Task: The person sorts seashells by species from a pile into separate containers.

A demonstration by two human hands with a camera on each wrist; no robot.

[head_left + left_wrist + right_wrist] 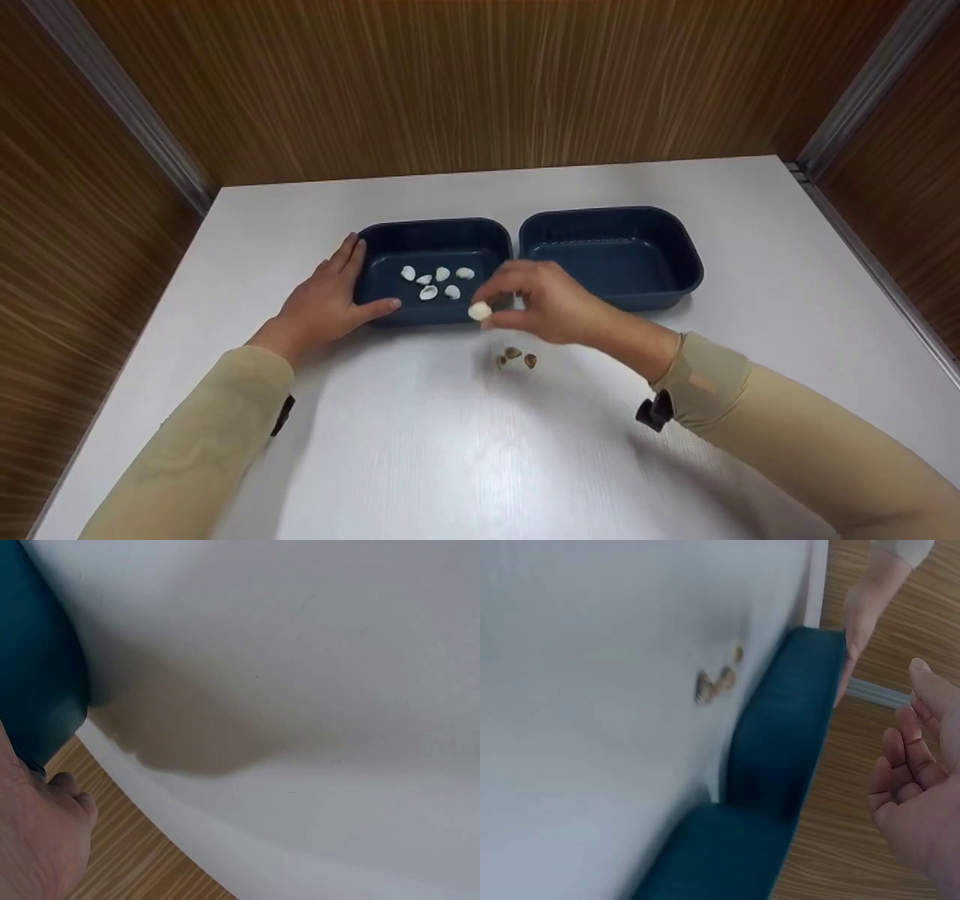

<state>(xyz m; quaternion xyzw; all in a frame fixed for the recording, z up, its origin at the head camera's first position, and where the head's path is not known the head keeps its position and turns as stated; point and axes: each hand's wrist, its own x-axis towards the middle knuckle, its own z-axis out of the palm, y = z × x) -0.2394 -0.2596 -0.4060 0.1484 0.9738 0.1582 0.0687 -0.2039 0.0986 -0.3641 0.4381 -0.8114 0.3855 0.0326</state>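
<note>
My left hand (328,298) lies flat with fingers straight, arm stretched forward; my right hand (547,304) hovers, thumb and fingertips pinched together, forearm angled inward.

Light: glaring softly off the white table (465,450) from above.
Shadows: pooling faintly under both arms.
Blur: smearing both wrist views.

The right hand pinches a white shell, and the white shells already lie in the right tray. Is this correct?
Not quite. In the head view the white shells lie in the left tray, not the right tray. The right hand does pinch a white shell.
</note>
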